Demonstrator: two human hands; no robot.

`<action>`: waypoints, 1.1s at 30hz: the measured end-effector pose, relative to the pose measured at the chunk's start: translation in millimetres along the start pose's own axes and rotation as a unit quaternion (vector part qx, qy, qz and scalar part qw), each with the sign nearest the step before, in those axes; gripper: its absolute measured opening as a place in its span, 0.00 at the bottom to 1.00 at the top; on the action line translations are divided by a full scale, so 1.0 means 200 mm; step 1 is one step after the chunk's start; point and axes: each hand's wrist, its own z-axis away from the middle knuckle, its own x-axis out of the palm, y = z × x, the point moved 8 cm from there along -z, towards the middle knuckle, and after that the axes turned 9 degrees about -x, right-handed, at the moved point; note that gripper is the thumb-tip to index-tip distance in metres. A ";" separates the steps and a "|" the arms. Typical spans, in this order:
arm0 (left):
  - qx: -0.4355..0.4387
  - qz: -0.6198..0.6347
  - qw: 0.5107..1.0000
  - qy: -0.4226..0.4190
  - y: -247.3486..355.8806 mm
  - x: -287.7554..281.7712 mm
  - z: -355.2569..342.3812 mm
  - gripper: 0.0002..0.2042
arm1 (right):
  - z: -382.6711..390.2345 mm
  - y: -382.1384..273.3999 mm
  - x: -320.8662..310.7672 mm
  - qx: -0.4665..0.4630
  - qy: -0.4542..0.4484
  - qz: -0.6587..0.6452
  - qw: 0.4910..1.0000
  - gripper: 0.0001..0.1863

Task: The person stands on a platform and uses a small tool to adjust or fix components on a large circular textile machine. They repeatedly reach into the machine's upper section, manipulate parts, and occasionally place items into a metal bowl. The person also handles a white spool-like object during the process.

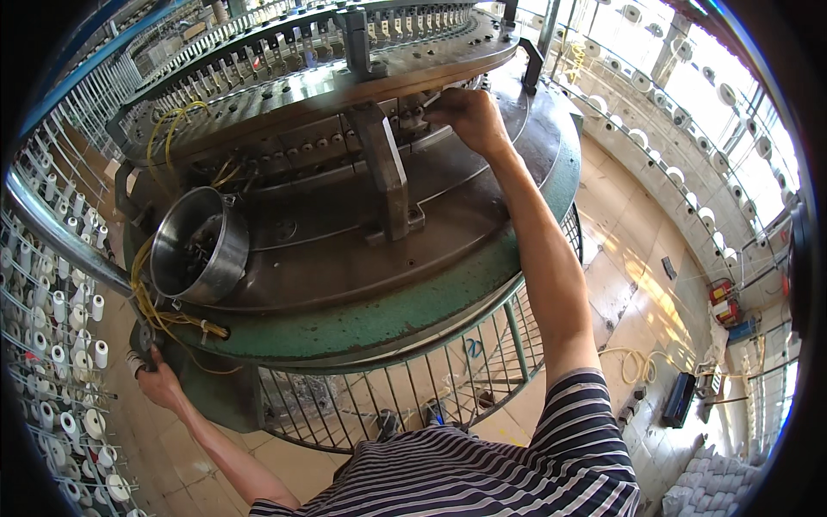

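Observation:
A large circular knitting machine (362,258) fills the middle of the head view, with a green rim and grey steel bed. My right hand (465,116) reaches up to the ring of cam blocks (327,142) under the upper dial, its fingers pinched on a small metal part there. My left hand (155,375) is low at the machine's left side, closed on a dark control box or handle (142,336) beside yellow cables (164,319). A shiny steel bowl (200,246) holding small dark parts rests on the bed near the left.
A curved wire guard (413,388) wraps the machine's base. Creels of white yarn cones stand at the left (73,345) and along the right wall (689,164). On the tiled floor (629,293) lie a yellow hose (633,362) and a dark box (679,398).

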 end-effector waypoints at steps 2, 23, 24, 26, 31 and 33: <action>-0.004 0.002 1.000 -0.004 0.00 0.00 0.00 0.27 | 0.01 0.04 0.00 0.034 -0.005 0.008 0.999 0.09; 0.016 -0.003 1.000 0.019 0.00 -0.01 0.01 0.28 | 0.01 0.09 0.00 0.057 -0.036 0.032 0.997 0.14; 0.017 0.001 1.000 0.017 0.00 -0.01 0.01 0.28 | 0.01 0.11 0.00 0.061 -0.038 0.035 0.997 0.14; 0.015 0.002 1.000 0.015 0.01 -0.02 0.01 0.28 | 0.01 0.13 0.00 0.060 -0.049 0.068 0.995 0.14; -0.008 -0.014 1.000 -0.007 0.01 -0.01 0.01 0.29 | 0.03 0.15 0.03 0.079 -0.067 0.107 0.989 0.12; -0.013 -0.010 1.000 -0.017 -0.01 0.00 0.01 0.30 | 0.02 0.15 0.03 0.056 -0.071 0.105 0.990 0.10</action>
